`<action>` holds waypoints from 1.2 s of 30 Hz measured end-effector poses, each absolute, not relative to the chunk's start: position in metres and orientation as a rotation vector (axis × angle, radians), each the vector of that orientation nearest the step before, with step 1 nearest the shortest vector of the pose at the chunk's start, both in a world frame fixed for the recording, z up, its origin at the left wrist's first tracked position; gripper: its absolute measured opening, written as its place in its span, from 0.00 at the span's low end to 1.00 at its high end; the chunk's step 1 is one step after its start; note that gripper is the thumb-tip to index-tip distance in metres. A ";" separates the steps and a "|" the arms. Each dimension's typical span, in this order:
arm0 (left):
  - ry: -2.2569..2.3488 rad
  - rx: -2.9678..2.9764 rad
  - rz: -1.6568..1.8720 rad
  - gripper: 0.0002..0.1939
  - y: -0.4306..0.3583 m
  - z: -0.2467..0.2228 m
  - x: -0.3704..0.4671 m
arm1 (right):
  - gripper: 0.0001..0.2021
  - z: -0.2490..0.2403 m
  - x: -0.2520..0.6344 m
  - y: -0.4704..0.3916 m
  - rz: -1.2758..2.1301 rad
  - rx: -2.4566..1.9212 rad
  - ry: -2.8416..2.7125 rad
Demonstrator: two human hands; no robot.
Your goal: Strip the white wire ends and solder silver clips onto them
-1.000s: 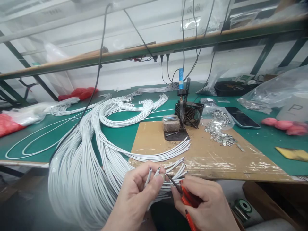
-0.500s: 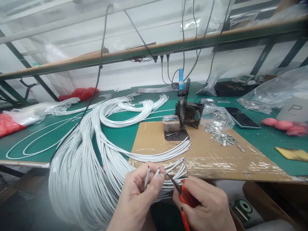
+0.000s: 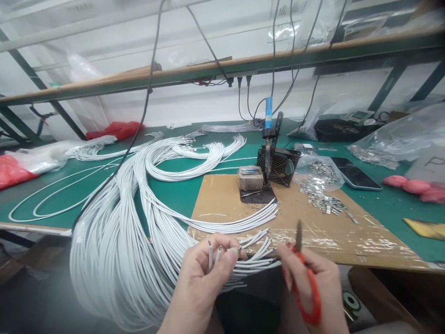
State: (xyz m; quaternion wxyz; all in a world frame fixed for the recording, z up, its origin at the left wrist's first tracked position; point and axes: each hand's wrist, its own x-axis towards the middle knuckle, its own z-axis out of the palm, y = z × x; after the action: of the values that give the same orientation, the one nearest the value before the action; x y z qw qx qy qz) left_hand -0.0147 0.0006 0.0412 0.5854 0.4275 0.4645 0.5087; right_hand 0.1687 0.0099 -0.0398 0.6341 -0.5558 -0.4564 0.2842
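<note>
My left hand (image 3: 208, 273) is closed around a few white cable ends, whose dark tips poke up between its fingers. Red-handled scissors (image 3: 308, 297) are in my right hand (image 3: 309, 283), blades pointing up and slightly blurred, apart from the cables. A large bundle of white cables (image 3: 118, 250) droops over the table's front edge at the left. More cable ends (image 3: 257, 255) fan out behind and right of my left hand, near the front edge of the brown board (image 3: 222, 199).
A soldering iron (image 3: 269, 116) stands upright beside a small black fan (image 3: 283, 167). Small metal pieces (image 3: 323, 199) lie scattered on the board's right. Farther right are a phone (image 3: 354, 174), pink lumps (image 3: 417, 186) and a yellow pad (image 3: 426, 227).
My right hand has moved right, away from my left hand, and the scissors have swung from pointing at the cable tips to pointing upward. My left hand keeps its hold. The view has shifted slightly.
</note>
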 end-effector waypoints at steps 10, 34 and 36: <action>0.993 0.997 1.199 0.16 0.004 0.046 -0.005 | 0.21 -0.025 0.154 -0.001 0.686 -1.198 -1.613; 1.027 1.102 1.129 0.13 0.006 0.040 -0.012 | 0.20 -0.007 0.169 0.003 0.405 -1.161 -1.924; 1.028 1.101 1.127 0.13 0.006 0.041 -0.011 | 0.19 -0.006 0.169 0.002 0.362 -1.158 -1.918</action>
State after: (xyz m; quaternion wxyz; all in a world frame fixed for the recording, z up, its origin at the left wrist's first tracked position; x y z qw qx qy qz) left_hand -0.0108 0.0062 0.0412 0.5891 0.4729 0.4415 0.4842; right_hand 0.1688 0.0023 -0.0060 0.4224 -0.4626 -0.7659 0.1446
